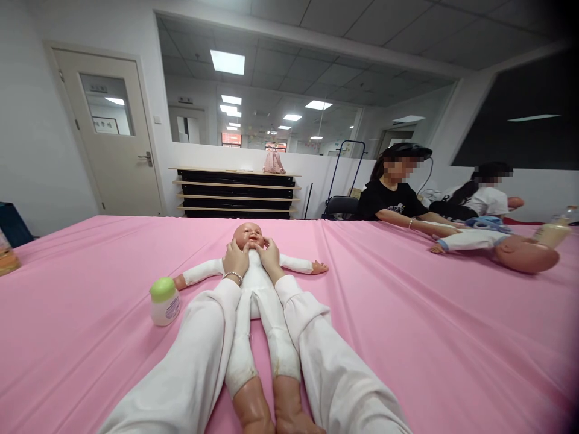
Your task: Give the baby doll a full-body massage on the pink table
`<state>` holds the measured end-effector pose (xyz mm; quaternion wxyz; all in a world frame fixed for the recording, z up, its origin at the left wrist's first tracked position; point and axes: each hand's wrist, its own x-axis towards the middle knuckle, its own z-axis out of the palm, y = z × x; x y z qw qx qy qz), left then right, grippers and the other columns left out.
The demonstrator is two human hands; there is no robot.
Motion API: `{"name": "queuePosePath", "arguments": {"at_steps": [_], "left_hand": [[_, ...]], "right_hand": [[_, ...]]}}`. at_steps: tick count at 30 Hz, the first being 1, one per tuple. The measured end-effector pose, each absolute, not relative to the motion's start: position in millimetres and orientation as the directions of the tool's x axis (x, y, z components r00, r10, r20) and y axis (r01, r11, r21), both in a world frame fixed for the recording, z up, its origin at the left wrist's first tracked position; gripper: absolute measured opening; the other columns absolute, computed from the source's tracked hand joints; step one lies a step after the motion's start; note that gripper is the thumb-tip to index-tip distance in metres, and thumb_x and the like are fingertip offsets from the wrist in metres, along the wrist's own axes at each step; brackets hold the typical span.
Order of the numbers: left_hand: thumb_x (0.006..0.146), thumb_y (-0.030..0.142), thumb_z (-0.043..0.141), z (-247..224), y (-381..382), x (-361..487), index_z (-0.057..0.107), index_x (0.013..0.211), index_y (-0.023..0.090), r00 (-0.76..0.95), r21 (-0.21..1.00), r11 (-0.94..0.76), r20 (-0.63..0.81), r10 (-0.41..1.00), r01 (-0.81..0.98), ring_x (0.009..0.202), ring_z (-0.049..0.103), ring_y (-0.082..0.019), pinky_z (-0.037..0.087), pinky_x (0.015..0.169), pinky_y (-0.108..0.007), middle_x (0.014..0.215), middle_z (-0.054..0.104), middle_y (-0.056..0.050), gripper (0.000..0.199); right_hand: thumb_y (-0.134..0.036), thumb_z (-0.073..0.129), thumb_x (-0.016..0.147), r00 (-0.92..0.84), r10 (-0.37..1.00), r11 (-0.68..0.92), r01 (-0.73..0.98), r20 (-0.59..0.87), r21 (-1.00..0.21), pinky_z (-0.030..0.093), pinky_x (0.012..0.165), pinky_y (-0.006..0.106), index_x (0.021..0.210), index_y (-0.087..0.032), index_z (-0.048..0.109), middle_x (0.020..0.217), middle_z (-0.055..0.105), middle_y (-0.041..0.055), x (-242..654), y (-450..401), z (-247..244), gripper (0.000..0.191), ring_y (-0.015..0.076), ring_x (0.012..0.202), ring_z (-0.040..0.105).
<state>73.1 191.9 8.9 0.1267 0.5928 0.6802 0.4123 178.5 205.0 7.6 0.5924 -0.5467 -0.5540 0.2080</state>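
Observation:
A baby doll (260, 283) with a white cloth body lies on its back, its head away from me and its feet toward me. Both of its arms are spread out to the sides. My left hand (236, 258) cups one side of the doll's jaw, the thumb at its chin. On the other side of the face, my right hand (269, 259) curls round the cheek in the same way, with its thumb near the mouth. Most of my fingertips are hidden beside the head. A small white jar with a green lid (165, 300) stands by the doll's hand on the left.
A pink cloth (389, 313) covers the wide table. On the right, a person in black (393, 193) handles another doll (525, 253) near a bottle (552, 232). Another person in white (491, 196) sits beyond. An amber container (6, 256) stands at the left edge.

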Motion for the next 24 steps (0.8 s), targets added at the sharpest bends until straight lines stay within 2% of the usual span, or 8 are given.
{"name": "queuePosePath", "arguments": {"at_steps": [3,9,16,24], "left_hand": [[0.080,0.058,0.040,10.7,190.8,72.7,0.039,0.125,0.017,-0.265,0.720,-0.033,0.296,0.918,0.693,0.113,0.048,-0.028,0.040,0.088,-0.038,0.126,0.046,-0.015,0.060],[0.076,0.064,0.042,10.7,191.0,72.8,0.039,0.125,0.018,-0.274,0.732,-0.031,0.294,0.916,0.680,0.110,0.050,-0.029,0.040,0.088,-0.038,0.127,0.045,-0.015,0.068],[0.090,0.033,0.027,7.1,192.4,73.3,0.037,0.127,0.015,-0.269,0.715,-0.061,0.339,0.901,0.696,0.115,0.047,-0.025,0.038,0.091,-0.038,0.128,0.045,-0.014,0.042],[0.083,0.053,0.038,7.0,192.4,71.9,0.037,0.127,0.015,-0.258,0.720,-0.074,0.339,0.905,0.690,0.113,0.048,-0.028,0.039,0.089,-0.037,0.128,0.045,-0.015,0.058]], "right_hand": [[-0.028,0.066,0.064,0.295,0.858,0.311,0.354,0.421,-0.882,0.041,0.084,0.029,0.097,-0.014,0.054,0.105,0.059,0.0096,179.0,204.9,7.5,0.037,0.0188,0.096,0.054],[-0.024,0.062,0.067,0.313,0.852,0.303,0.357,0.419,-0.884,0.042,0.083,0.029,0.098,-0.014,0.054,0.103,0.059,0.0095,178.5,206.9,6.3,0.033,0.0183,0.095,0.055],[-0.019,0.056,0.070,0.314,0.841,0.317,0.375,0.441,-0.871,0.042,0.083,0.029,0.096,-0.013,0.055,0.101,0.060,0.0101,178.5,206.7,5.9,0.026,0.0178,0.093,0.055],[-0.028,0.063,0.067,0.308,0.857,0.302,0.348,0.413,-0.887,0.041,0.084,0.030,0.100,-0.014,0.054,0.105,0.058,0.0102,177.6,206.1,6.6,0.037,0.0191,0.096,0.054]]}}
